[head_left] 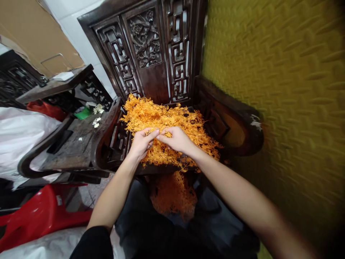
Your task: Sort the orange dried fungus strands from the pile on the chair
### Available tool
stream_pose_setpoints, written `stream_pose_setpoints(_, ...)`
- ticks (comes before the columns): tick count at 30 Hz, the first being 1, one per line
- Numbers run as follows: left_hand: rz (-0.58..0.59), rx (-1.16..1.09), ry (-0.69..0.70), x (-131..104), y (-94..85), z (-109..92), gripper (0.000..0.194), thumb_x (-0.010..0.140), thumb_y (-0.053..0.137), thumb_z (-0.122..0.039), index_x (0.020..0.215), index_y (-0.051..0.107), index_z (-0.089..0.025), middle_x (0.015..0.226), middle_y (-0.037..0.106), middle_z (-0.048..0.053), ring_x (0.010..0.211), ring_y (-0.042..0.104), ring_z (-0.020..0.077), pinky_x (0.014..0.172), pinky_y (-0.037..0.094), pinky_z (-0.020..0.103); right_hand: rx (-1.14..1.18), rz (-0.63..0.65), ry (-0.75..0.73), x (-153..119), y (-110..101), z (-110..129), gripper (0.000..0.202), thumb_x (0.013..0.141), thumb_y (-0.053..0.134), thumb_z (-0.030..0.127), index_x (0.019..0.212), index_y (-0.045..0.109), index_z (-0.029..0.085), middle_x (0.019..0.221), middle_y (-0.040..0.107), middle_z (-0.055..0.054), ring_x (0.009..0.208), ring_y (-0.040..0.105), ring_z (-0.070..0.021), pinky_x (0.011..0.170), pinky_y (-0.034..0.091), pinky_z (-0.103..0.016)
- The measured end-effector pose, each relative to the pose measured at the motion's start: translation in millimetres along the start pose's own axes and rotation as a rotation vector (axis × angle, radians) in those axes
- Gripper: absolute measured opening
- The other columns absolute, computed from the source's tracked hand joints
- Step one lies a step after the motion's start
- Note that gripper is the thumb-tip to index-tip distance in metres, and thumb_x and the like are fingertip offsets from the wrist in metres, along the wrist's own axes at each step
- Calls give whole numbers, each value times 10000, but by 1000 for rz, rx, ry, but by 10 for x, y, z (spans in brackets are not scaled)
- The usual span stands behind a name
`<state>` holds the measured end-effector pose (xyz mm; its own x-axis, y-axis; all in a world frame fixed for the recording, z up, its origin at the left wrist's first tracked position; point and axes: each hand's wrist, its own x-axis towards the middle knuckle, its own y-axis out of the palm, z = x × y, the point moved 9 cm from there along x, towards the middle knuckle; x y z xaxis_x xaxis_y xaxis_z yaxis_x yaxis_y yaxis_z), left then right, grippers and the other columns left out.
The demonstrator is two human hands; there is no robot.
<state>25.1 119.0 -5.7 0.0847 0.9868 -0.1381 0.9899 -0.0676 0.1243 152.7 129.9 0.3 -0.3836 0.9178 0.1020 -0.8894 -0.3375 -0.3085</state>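
A large heap of frilly orange strands (167, 115) covers the seat of a dark carved wooden chair (153, 81). Over the middle of the heap, my left hand (142, 142) has its thumb and fingers pinched on a thin piece of the orange strands. My right hand (175, 139) pinches at the same spot from the right, its fingertips almost touching those of the left. Only a sliver of the held piece shows between the fingers. More orange material (174, 196) lies lower down, between my legs, below the seat's front edge.
A curved armrest (250, 126) bounds the heap on the right, beside a yellow textured surface (277, 72). At the left are a wooden side table (72, 144) with a green roll (83, 113) and small pale flowers (97, 122), a red plastic stool (40, 216) and white sacks (21, 136).
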Motion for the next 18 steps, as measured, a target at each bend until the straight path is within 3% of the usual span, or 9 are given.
stream_pose_setpoints(3, 36, 32, -35, -9, 23, 52, 364, 680, 893, -382, 858, 725, -114, 509, 433, -83, 410, 266, 12, 405, 142, 192, -90, -24, -103, 2, -18, 83, 280, 860, 653, 396, 787, 739, 140, 643, 677, -20, 586, 582, -137, 597, 415, -257)
stream_pose_setpoints(7, -2, 90, 54, 6, -10, 20, 334, 647, 908, -351, 859, 781, -126, 610, 604, -19, 517, 461, 66, 521, 366, 215, -180, -39, -114, -8, -28, 96, 281, 836, 654, 372, 737, 740, 124, 683, 682, -28, 637, 556, -138, 616, 378, -259)
stream_pose_setpoints(9, -89, 158, 201, -1, -64, -92, 262, 668, 892, -335, 790, 780, -132, 721, 683, 26, 662, 579, 120, 675, 468, 252, -201, -47, -72, -11, -38, 83, 272, 831, 655, 366, 711, 721, 131, 616, 633, -4, 585, 507, -120, 593, 353, -257)
stream_pose_setpoints(12, -250, 267, 390, -59, -126, -248, 155, 740, 837, -283, 744, 754, -151, 801, 700, 37, 808, 623, 159, 822, 489, 275, -165, -68, -14, -6, -69, 94, 270, 825, 674, 389, 690, 676, 155, 534, 547, 29, 513, 446, -99, 544, 327, -247)
stream_pose_setpoints(16, -399, 310, 481, -54, -228, -367, 144, 779, 798, -247, 722, 691, -170, 751, 635, 1, 762, 585, 138, 781, 476, 247, 41, -17, 126, -52, 4, 71, 258, 838, 667, 389, 698, 579, 190, 450, 505, 52, 387, 432, -92, 428, 314, -225)
stream_pose_setpoints(18, -465, 246, 455, 29, -382, -398, 176, 778, 800, -271, 754, 651, -179, 738, 612, -18, 726, 567, 118, 704, 456, 219, 184, 124, 172, -140, 175, 86, 247, 830, 682, 369, 703, 556, 198, 454, 537, 49, 357, 456, -94, 383, 333, -213)
